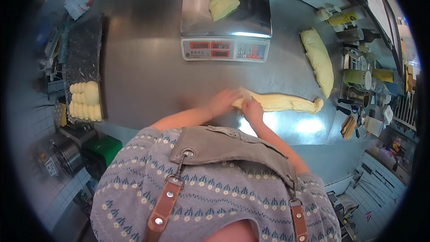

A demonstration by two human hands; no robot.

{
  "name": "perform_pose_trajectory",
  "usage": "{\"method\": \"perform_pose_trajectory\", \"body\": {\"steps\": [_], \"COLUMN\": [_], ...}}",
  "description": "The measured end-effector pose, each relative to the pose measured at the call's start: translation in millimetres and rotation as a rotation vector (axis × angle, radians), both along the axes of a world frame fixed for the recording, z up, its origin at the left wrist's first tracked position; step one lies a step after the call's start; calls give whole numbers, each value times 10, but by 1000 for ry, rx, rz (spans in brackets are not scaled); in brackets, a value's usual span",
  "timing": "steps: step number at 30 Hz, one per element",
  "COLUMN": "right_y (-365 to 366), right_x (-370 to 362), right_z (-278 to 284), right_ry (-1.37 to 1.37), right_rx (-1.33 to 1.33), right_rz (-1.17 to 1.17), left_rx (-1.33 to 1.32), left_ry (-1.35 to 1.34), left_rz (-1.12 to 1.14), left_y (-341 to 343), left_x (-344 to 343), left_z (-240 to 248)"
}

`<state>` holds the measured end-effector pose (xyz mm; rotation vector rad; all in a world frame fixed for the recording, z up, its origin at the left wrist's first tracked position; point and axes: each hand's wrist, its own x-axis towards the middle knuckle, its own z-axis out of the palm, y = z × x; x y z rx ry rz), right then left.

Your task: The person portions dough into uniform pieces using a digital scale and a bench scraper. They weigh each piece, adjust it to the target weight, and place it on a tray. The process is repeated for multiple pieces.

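A long, pale yellow strip of dough (286, 103) lies along the front of the metal worktop. My left hand (224, 101) is at the strip's left end, its fingers curled over the dough and slightly smeared. Close beside it, my right hand (253, 110) is closed on a pale, flat piece (245, 94) that looks like a dough scraper, standing against the dough. The fingers hide most of this piece and the dough's end. Beyond my hands, a lump of dough (222, 5) rests on the steel pan of a digital scale (226, 50).
At the left, a dark tray (83, 51) bears several small dough pieces (85, 101) in rows. A thick dough roll (319, 60) lies on the right of the worktop (148, 62). Bottles, cups and tools (358, 78) crowd the right edge. A crumpled plastic bag (77, 5) sits far left.
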<state>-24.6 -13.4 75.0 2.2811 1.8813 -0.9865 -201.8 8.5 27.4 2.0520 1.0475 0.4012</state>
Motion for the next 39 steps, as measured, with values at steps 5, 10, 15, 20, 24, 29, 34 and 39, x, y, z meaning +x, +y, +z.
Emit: {"method": "perform_pose_trajectory", "body": {"steps": [5,10,15,20,24,29,34,39], "right_y": [12,-509,-549,-442,-516,-659,-591,-607], "right_x": [403,782,543,404,518,631,595,578], "right_z": [13,271,510,632,600,474,427,396], "right_ry": [1073,957,838,837,836,798,730,604], "right_rx": [-240,-150,-24,73,167,159,172,237], "right_rz": [-716,-865,-798,-650,-712,-868,-689,-585], "left_rx": [-636,-949,-1125,-227,332,524,-11,-716], "left_ry": [-217,-832,-1249,-69,212,309,-411,-1466], "left_rz": [218,280,179,493,479,645,760,760], "left_y": [461,785,1661,2517,2674,2738,3276,2997], "left_x": [-187,-235,241,468,315,-206,-813,-725], "left_z": [466,1194,1828,1545,1552,1133,729,1036]}}
